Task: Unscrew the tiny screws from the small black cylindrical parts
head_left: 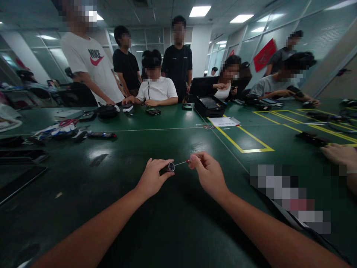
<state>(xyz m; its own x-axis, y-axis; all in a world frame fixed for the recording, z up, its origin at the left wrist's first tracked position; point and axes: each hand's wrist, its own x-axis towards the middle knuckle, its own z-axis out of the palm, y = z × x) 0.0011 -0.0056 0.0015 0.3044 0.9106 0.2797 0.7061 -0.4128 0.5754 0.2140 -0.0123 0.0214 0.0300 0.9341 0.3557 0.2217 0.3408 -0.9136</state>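
Above the green table [119, 219], my left hand [153, 176] grips a small dark cylinder [164, 169] between thumb and fingers. Its round end with a silvery ring faces right, toward my other hand. My right hand [208, 172] is closed on a screwdriver [190, 160] with a reddish collar and a thin metal shaft. The shaft points left, and its tip is at or very near the ringed end of the cylinder. Whether the tip touches it or sits inside cannot be made out. My fingers hide most of the screwdriver's handle.
Cables and tools [63, 130] lie at the left, beside a dark pen-like tool [102, 135]. A black box [210, 107] and white paper [224, 121] sit ahead. Another person's hand [338, 156] rests at the right; several people are across the table.
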